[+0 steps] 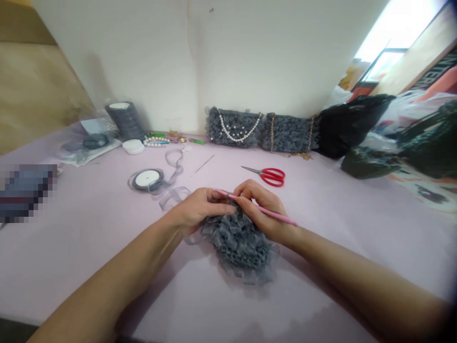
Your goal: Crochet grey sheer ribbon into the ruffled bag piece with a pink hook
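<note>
A ruffled grey crochet piece (241, 243) hangs from my hands just over the pink table. My left hand (198, 207) pinches its upper edge, the thumb lying across the front. My right hand (262, 205) is closed around a pink crochet hook (276, 216), whose shaft slants up and left to the work's top edge. The hook's tip is too small to make out beside my left fingers. From the work, sheer grey ribbon (174, 196) runs behind my left hand towards a ribbon spool (148, 178) lying flat on the table.
Red-handled scissors (273, 176) and a thin needle (202, 166) lie beyond my hands. Two ruffled bags, one with a pearl strand (235, 138) and one with a gold chain (272, 133), lean against the wall. Stacked spools (124, 121) stand left; a black plastic bag (352, 121) sits right.
</note>
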Demonstrator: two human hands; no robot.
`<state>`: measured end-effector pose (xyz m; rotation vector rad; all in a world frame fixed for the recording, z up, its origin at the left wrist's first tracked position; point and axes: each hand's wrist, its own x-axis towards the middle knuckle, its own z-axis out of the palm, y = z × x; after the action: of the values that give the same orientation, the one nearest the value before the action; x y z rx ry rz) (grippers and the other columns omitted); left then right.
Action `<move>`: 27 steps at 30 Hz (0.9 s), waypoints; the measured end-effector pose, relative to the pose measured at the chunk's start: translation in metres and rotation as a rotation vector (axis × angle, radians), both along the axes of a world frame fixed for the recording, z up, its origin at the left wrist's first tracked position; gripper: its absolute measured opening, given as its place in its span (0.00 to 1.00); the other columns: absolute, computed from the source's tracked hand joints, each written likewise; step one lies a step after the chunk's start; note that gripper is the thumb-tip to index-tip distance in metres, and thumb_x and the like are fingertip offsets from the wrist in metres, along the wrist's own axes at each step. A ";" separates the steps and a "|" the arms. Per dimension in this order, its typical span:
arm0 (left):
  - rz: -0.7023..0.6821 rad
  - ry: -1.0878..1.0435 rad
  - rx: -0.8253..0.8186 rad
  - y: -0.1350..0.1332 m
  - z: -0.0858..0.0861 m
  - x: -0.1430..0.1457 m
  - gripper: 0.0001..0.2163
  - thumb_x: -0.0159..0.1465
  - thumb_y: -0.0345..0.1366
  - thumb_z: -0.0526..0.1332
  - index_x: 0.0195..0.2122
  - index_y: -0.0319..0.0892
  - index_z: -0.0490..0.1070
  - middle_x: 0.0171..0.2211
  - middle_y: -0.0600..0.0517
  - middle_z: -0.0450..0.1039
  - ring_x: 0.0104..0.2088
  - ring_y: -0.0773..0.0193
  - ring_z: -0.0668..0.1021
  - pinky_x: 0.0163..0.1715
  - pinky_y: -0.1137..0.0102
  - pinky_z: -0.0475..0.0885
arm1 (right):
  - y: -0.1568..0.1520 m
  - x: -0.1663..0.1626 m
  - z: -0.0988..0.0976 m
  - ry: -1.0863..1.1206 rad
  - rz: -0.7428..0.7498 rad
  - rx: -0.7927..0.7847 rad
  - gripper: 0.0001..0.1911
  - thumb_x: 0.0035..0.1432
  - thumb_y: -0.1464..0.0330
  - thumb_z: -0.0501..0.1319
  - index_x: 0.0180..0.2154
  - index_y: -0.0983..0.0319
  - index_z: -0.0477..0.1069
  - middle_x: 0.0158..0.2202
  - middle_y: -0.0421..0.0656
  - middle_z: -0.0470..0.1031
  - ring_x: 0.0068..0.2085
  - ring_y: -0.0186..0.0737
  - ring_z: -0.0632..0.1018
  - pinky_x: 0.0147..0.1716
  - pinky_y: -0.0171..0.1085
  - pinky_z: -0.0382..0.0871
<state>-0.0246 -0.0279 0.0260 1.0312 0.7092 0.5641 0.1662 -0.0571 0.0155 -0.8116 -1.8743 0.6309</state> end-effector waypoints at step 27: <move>0.190 0.071 0.326 0.003 0.014 -0.009 0.38 0.58 0.39 0.68 0.67 0.38 0.55 0.36 0.51 0.77 0.38 0.63 0.77 0.39 0.70 0.69 | 0.000 0.007 0.019 -0.118 -0.128 -0.207 0.17 0.66 0.61 0.54 0.26 0.61 0.64 0.23 0.37 0.65 0.24 0.31 0.65 0.22 0.32 0.59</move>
<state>-0.0335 -0.0252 0.0395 1.2986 0.8001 0.8304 0.1728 -0.0571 0.0343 -1.1157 -1.8650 0.7177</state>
